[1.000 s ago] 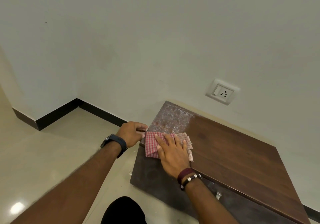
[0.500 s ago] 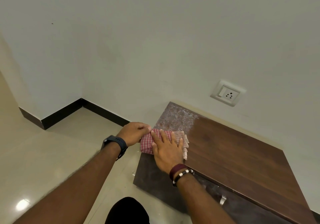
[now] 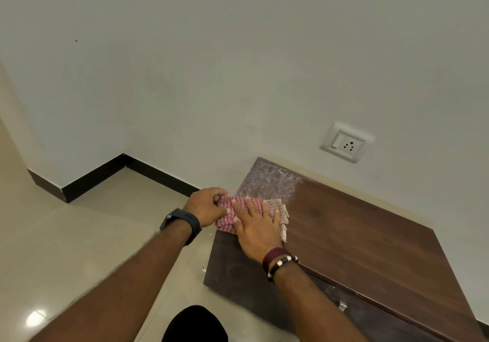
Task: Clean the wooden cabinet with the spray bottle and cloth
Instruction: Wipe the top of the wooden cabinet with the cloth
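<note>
Both hands hold cloth (image 3: 239,213) at cabinet (image 3: 357,236) top's left edge.

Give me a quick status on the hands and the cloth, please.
Left hand pinching cloth at cabinet edge. Right hand flat on cloth. Dusty patch unwiped at far corner. Nothing in the way.

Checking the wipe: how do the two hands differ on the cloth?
The left hand pinches the cloth at the cabinet's left edge; the right hand presses flat on top. Left wrist wears a watch, right wrist bracelets. Both touch the cloth.
</note>
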